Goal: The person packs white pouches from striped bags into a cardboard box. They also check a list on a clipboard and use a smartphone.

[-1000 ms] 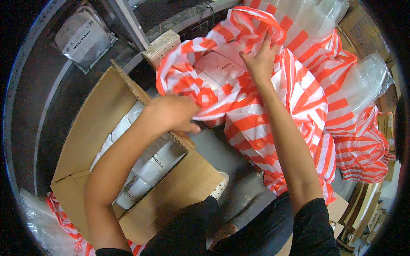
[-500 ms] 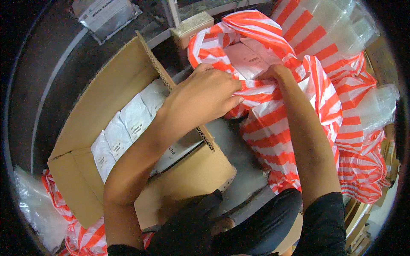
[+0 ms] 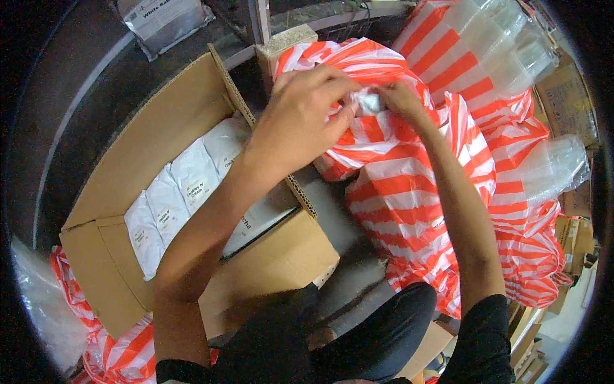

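Observation:
Both hands work at the mouth of a red-and-white striped plastic bag (image 3: 409, 185), which stands right of the cardboard box. My left hand (image 3: 310, 112) is closed on the bag's edge, thumb and fingers pinching the plastic. Across the gap, my right hand (image 3: 400, 99) grips the opposite side of the mouth with bent fingers. A small pale, shiny patch shows between the hands; motion blur hides what it is. Left of the bag, the open cardboard box (image 3: 105, 262) holds several white labelled pouches (image 3: 192, 176), partly behind my left forearm.
More striped bags (image 3: 521, 249) and bundles of clear plastic (image 3: 505, 41) crowd the right side. A silver pouch (image 3: 166, 22) lies at the upper left. Another striped bag (image 3: 121, 352) is below the box, and brown cartons (image 3: 569, 96) line the far right.
The bag's mouth has been drawn together, covering the pink packets that showed inside. My left hand has risen slightly, and my right hand has come up out of the opening.

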The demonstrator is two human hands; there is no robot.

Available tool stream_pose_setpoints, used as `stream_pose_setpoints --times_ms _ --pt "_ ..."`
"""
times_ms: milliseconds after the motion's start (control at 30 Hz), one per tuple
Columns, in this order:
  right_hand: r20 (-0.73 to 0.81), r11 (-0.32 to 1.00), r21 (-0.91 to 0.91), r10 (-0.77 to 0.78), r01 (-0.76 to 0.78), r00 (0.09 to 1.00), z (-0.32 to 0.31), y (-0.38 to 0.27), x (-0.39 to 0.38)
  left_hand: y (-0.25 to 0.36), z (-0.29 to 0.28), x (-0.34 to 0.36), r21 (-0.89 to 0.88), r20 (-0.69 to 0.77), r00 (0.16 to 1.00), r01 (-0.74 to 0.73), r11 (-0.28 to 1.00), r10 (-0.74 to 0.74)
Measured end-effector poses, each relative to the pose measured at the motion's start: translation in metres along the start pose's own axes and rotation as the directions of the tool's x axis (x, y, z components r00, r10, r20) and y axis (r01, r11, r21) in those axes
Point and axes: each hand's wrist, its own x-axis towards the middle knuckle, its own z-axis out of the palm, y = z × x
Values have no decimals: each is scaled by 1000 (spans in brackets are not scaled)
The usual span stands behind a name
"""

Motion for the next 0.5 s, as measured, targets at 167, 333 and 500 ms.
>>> stream_pose_setpoints --times_ms 167,333,500 --pt "406 211 891 27 -403 913 -98 -66 -49 0 -15 1 -235 -243 965 36 971 -94" --pt "152 -200 959 -230 -200 961 -124 -148 -126 14 -13 -15 -428 -64 994 55 902 -91" --pt "-59 -572 812 -281 -118 958 -127 -242 -167 68 -11 -52 -275 -30 999 20 961 -30"
